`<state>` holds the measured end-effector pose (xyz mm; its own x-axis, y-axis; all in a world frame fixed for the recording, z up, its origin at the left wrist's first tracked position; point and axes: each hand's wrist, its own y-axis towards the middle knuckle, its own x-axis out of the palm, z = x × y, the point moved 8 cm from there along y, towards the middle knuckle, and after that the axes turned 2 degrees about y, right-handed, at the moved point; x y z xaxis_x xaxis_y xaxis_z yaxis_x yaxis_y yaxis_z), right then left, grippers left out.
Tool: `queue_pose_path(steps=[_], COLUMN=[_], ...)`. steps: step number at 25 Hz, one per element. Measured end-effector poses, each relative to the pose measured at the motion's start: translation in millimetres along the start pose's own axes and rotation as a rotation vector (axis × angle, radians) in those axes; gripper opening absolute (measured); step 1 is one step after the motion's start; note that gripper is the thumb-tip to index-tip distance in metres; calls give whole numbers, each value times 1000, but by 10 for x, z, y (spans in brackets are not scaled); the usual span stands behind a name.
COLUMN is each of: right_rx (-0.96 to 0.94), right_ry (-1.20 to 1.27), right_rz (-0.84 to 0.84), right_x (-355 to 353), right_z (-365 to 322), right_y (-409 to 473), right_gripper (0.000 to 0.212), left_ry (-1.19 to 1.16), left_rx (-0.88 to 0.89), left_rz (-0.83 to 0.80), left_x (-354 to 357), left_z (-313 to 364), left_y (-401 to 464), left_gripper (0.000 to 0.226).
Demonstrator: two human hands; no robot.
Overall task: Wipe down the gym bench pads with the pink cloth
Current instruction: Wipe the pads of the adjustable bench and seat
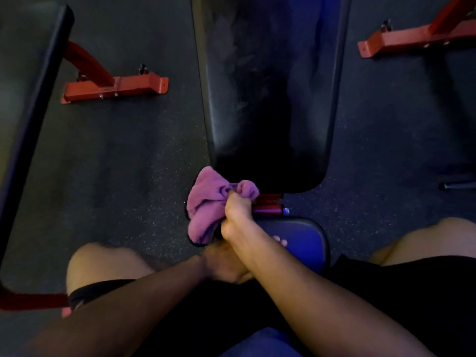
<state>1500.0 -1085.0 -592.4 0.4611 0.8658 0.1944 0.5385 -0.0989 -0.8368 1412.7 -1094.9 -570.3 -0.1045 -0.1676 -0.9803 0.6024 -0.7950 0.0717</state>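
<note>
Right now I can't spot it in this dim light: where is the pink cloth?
In the head view, the pink cloth is bunched in the right hand, low centre, at the gap between the long back pad and the seat pad.

Dark speckled rubber floor (123, 161), red steel bench feet (116, 86), neighbouring black bench (31, 94), dim bluish light

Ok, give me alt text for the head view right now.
The right hand grips a bunched pink cloth at the gap between the seat pad and the long back pad of a gym bench. The left hand is mostly hidden beneath the right forearm. Red bench frames stand on dark flooring.
</note>
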Motion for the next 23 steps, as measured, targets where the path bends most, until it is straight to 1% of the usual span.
queue_pose_path(steps=[1, 5, 6, 8, 9, 11, 13, 15, 17, 18, 19, 20, 22, 23], right_rx=[-15, -30, -64, -125, -129, -120, -119, -88, -16, -11, -23, -47, -85, -129], right_ry=[-14, 128, 149, 161, 142, 95, 55, 25, 35, 27, 15, -3, -1, 9], right_rz=[20, 199, 259, 382, 418, 461, 441, 329, 188, 171, 181, 210, 270, 313], right_x=[-71, -665, -852, -1205, -1347, -1533, -1538, -1317, -955, -832, -758, -740, -874, -1011], right_z=[-33, -483, -663, -969, -1065, -1170, -1174, -1030, -754, -629, -549, -534, -664, -780], right_y=[2, -1, -4, -29, -36, -37, -27, -23, -66, -78, -93, -125, -169, -132], right_gripper=[24, 26, 29, 30, 25, 16, 15, 14, 14, 18, 21, 20, 15, 18], left_ry=[30, -131, -171, -135, -116, -97, -106, -120, -128, -131, -131, -130, -129, -131], left_rx=[-3, 140, 127, 116, 125, 142, 148, 139, 136, 148, 157, 162, 143, 126], left_rz=[45, 36, -2, -103, -137, -145, -131, -89, 7, 47, 64, 68, 22, -16], left_x=[-48, -99, -73, -10, 35, 44, 30, 0, -109, -167, -197, -210, -165, -105], left_z=[12, 131, 120, 81, 72, 86, 83, 87, 107, 130, 148, 154, 114, 81], left_y=[0, 81, 104, 109, 96, 92, 91, 91, 105, 112, 109, 111, 109, 103], left_gripper=[53, 35, 42, 57, 60, 61, 61, 59, 47, 37, 29, 27, 36, 44])
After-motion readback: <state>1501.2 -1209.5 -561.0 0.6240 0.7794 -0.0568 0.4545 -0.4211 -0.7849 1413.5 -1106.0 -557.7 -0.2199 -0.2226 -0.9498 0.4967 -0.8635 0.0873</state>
